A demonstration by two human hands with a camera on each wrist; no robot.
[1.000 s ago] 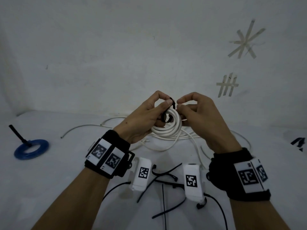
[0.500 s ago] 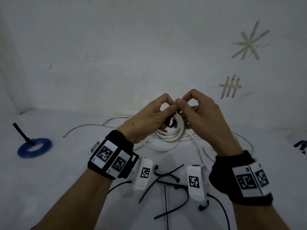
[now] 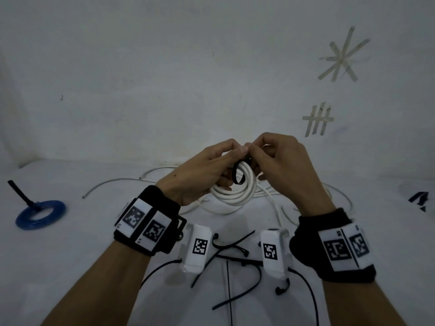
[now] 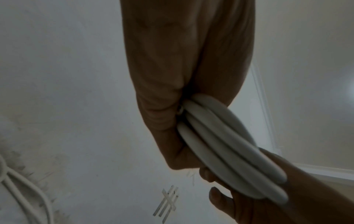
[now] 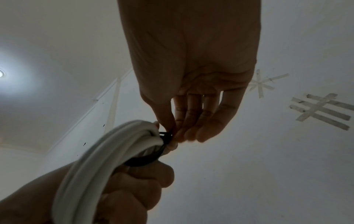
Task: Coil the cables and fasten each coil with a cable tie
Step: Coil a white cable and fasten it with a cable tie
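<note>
While your left hand (image 3: 200, 170) grips coil (image 3: 235, 196), right hand (image 3: 282, 163) pinches tie (image 3: 237, 172) looped round it; both held above table (image 3: 70, 255), spare ties (image 3: 233, 252) below.

Head camera looks down from above; both wrist cameras look up close, sharing the white coil (image 3: 237, 196).

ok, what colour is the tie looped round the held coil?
Black tie on the white cable coil; clearest in the head view.

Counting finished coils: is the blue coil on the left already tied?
Yes, the blue coil lies on the table with a black tie cinched round it, tail sticking out.
</note>
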